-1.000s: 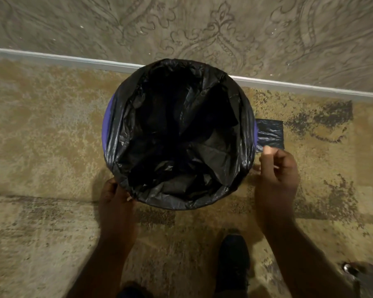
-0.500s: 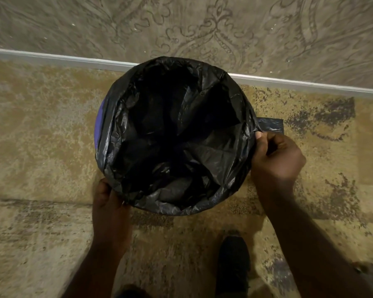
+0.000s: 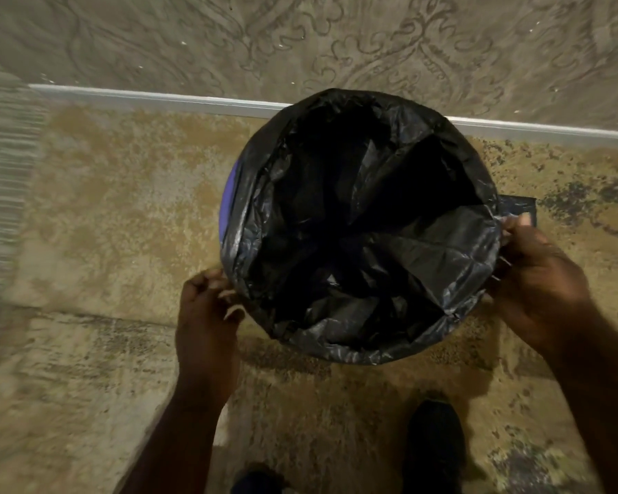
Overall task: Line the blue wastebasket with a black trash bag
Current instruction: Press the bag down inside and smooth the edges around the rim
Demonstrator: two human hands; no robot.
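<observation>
I'm looking straight down into the blue wastebasket [image 3: 228, 201]; it stands upright on the carpet [image 3: 115, 215], mouth up, long axis vertical, right by the baseboard [image 3: 165, 101] of a patterned wall [image 3: 300, 41]. The black trash bag [image 3: 364, 237] is inside and folded over the rim nearly all round; only a blue strip shows on the left side. My right hand [image 3: 539, 279] grips the bag's edge at the right rim, fingers closed on the plastic. My left hand [image 3: 207, 315] sits at the lower-left rim, fingers curled, touching the bag, but I can't tell if it's actually pinching. A folded dark bag piece [image 3: 518, 208] lies on the carpet just behind the right hand. Open carpet to the left & near side; wall blocks the far side. A black shoe [image 3: 436, 443] is below the basket.
</observation>
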